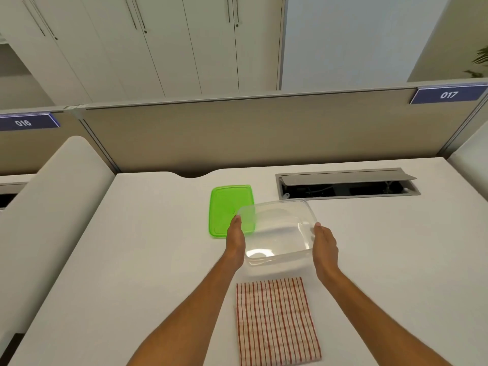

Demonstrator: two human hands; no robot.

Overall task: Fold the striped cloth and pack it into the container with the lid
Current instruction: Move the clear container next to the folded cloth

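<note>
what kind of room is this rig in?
Most likely an open-plan office workstation. A fabric partition backs the white desk, numbered bay signs read 016 and 017, and a cable hatch is set into the desktop. Tall cabinets stand behind.

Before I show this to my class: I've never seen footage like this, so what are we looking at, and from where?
No machine here: a person wears a camera on the head, looking down at their own bare hands over a white desk. The left hand and right hand grip a clear, empty container by its two sides. Its green lid lies flat behind it, partly covered by the container. A folded red-striped cloth lies nearest the person, not yet packed.
</note>
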